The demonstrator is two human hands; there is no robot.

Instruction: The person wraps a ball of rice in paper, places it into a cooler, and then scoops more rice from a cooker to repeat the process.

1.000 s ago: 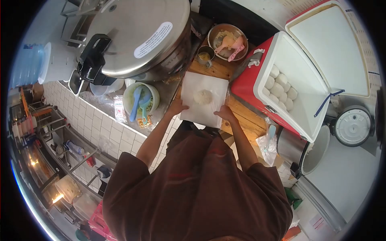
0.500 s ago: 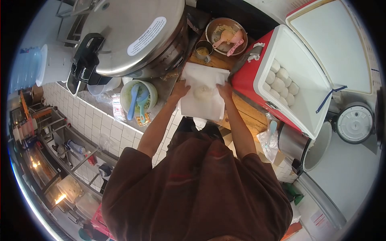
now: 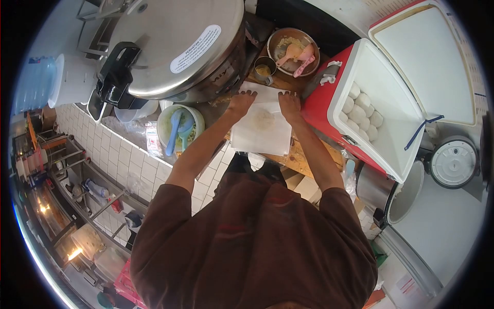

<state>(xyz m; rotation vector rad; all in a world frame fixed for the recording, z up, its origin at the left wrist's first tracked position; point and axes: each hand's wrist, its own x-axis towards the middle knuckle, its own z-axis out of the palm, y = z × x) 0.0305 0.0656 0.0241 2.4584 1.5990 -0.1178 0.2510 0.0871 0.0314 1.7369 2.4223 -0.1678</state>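
A white sheet of paper (image 3: pixel 265 135) lies folded over on the wooden board (image 3: pixel 303 154), with a round lump of rice showing faintly through it. My left hand (image 3: pixel 241 101) presses flat on the sheet's far left corner, next to the big steel cooker. On the far right corner rests my right hand (image 3: pixel 289 103), fingers spread, beside the red cooler. Neither hand holds anything else.
A large steel pressure cooker (image 3: pixel 170 46) stands at the far left. An open red cooler (image 3: pixel 360 110) with several white rice balls sits on the right. A steel bowl (image 3: pixel 292 44) with pink scoops, a small cup (image 3: pixel 263 68), and a green bowl (image 3: pixel 179 126) with blue spoons surround the board.
The near half of the sheet was folded over the rice lump. Both hands moved from the near edge to the far edge and now press it down.
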